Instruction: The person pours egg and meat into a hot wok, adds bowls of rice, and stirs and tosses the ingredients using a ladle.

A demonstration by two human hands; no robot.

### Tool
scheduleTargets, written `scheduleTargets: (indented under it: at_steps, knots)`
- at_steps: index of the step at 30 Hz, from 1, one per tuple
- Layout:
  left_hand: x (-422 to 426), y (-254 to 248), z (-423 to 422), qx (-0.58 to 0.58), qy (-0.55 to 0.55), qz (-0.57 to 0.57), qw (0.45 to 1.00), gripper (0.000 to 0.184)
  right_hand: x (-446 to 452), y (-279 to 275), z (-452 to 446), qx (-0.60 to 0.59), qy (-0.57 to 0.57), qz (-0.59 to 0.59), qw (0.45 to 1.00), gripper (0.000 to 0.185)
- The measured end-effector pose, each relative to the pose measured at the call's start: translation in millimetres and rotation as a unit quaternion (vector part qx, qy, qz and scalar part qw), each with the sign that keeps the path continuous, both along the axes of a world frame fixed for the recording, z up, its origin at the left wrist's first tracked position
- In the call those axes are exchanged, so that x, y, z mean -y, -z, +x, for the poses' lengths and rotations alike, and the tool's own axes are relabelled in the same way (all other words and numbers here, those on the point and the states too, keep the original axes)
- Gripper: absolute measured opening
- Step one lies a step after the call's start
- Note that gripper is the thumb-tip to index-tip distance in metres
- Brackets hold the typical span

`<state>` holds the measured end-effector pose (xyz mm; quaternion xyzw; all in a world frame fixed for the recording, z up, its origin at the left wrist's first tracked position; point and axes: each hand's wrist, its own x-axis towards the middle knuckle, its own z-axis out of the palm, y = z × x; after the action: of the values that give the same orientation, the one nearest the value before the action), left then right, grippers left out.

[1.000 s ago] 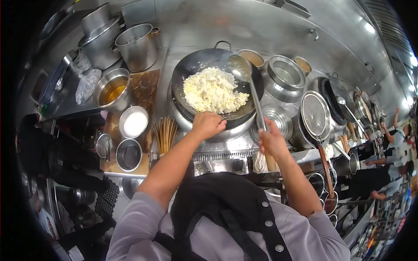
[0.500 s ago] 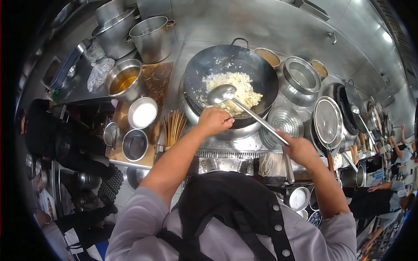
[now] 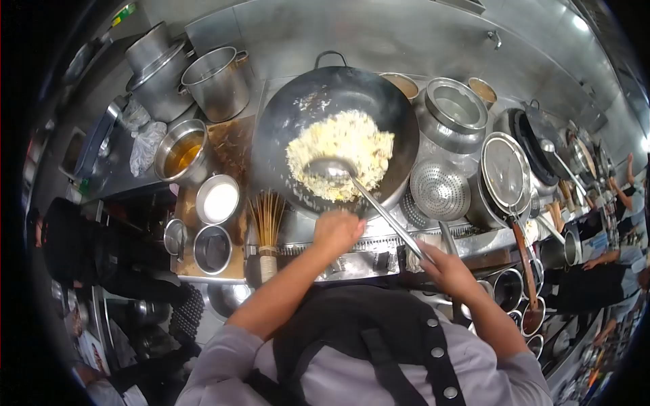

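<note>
My right hand is wrapped round the handle of a long steel ladle. The ladle's bowl rests in loose, pale yellow fried rice, apparently with egg, inside a big dark wok. At the near edge of the wok my left hand is closed; the near handle is hidden under the fingers. The wok leans toward me, its far loop handle raised. A perforated skimmer lies just right of the wok, and a bamboo brush stands to its left.
On the left are a pot of amber liquid, a bowl of white contents and a tall stockpot. To the right stand a lidless steel pot and a mesh strainer. Other people work at both sides.
The wok has come toward me and tilted, with my left hand moving nearer my body. The rice is spread wider, and the ladle has dropped lower into it.
</note>
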<state>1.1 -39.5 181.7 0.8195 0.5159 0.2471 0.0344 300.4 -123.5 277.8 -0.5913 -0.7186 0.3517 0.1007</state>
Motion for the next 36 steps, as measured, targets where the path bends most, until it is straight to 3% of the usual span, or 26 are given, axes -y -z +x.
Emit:
scheduleTargets:
  at_steps: [1,2,3,5,7,9,11,12,13,14,18,19,20,21,23,25,27,29,30,32,33,34,35,36]
  knots:
    - [24.7,6.7,-2.8,-0.035,0.012,-0.065,0.997,0.044,-10.9,41.7,-2.1,0.015,-0.039,0.123,0.992,0.055]
    - [54.8,15.8,-6.9,-0.063,0.018,-0.128,0.99,0.045,-12.9,59.8,-11.0,0.016,-0.04,0.161,0.986,0.057]
    - [83.9,27.4,-16.7,-0.049,0.048,-0.121,0.99,0.046,-9.6,70.6,-24.0,0.014,-0.04,0.199,0.979,0.058]
    - [100.7,-7.3,-36.0,-0.03,0.08,-0.152,0.985,0.046,5.6,41.2,-28.4,-0.008,-0.036,0.176,0.984,0.061]
    - [87.6,-42.6,-49.5,-0.012,0.09,-0.024,0.996,0.045,30.8,-0.2,-25.8,-0.048,-0.05,0.122,0.99,0.061]
    - [43.6,-76.1,-57.6,-0.085,0.072,-0.032,0.993,0.045,38.4,-26.5,-19.8,0.025,-0.06,0.075,0.995,0.064]
    - [2.1,-67.5,-62.6,-0.01,0.086,0.016,0.996,0.044,30.2,-78.4,-37.9,-0.03,0.013,-0.103,0.994,0.066]
    - [-13.2,-55.2,-58.5,0.022,0.072,0.038,0.996,0.043,33.4,-67.1,-33.6,-0.03,0.02,-0.103,0.994,0.066]
    - [-26.2,-42.4,-54.6,0.053,0.055,0.058,0.995,0.043,31.1,-41.1,-25.8,-0.279,0.097,-0.226,0.928,0.058]
    - [-38.7,-35.3,-48.9,0.053,0.057,0.057,0.995,0.043,27.1,-10.9,-18.0,-0.505,0.163,-0.33,0.781,0.051]
    - [-67.7,-16.9,-27.8,0.068,0.013,0.061,0.996,0.037,61.8,145.8,14.8,-0.493,0.097,-0.403,0.765,0.065]
    - [-70.8,-13.2,-25.4,0.069,0.011,0.058,0.996,0.037,71.8,174.6,15.4,-0.203,0.015,-0.202,0.958,0.065]
    - [-72.3,-11.1,-25.9,0.067,0.014,0.056,0.996,0.037,72.3,203.6,16.1,0.116,-0.071,0.035,0.99,0.066]
    - [-72.4,-11.2,-24.6,0.062,0.011,0.051,0.997,0.037,62.6,235.8,19.4,0.11,-0.073,0.03,0.991,0.066]
    - [-72.2,-12.5,-20.9,0.064,0.004,0.076,0.995,0.037,39.1,304.6,31.9,0.251,-0.04,-0.12,0.96,0.069]
    - [-74.9,-9.7,-18.2,0.061,-0.002,0.097,0.993,0.038,38.3,369.9,54.1,0.301,-0.049,-0.125,0.944,0.07]
    - [-74.4,-9.4,-19.3,0.07,0.01,0.099,0.993,0.038,39.0,385.3,52.8,0.28,-0.057,-0.094,0.954,0.07]
    - [-74.0,-10.7,-17.6,0.064,0.012,0.101,0.993,0.038,30.0,367.9,57.7,0.252,-0.038,-0.211,0.943,0.063]
    - [-72.9,-11.4,-17.5,0.059,0.007,0.097,0.994,0.039,28.7,371.0,58.4,0.264,-0.124,-0.237,0.927,0.056]
    - [-72.3,-12.4,-18.1,0.058,-0.005,0.099,0.993,0.039,38.6,262.9,45.5,0.031,-0.092,-0.259,0.961,0.055]
    - [-72.1,-12.3,-17.6,0.055,-0.011,0.091,0.994,0.039,42.3,198.6,35.5,-0.084,-0.083,-0.278,0.953,0.055]
    - [-71.3,-12.4,-17.7,0.052,-0.017,0.085,0.995,0.039,53.3,164.3,32.7,-0.268,0.033,-0.319,0.908,0.058]
    - [-70.1,-12.5,-18.0,0.056,-0.025,0.092,0.994,0.039,61.3,137.1,32.7,-0.438,0.145,-0.344,0.818,0.062]
    - [-68.9,-13.0,-18.5,0.06,-0.023,0.081,0.995,0.038,60.6,114.2,34.7,-0.482,0.143,-0.305,0.809,0.063]
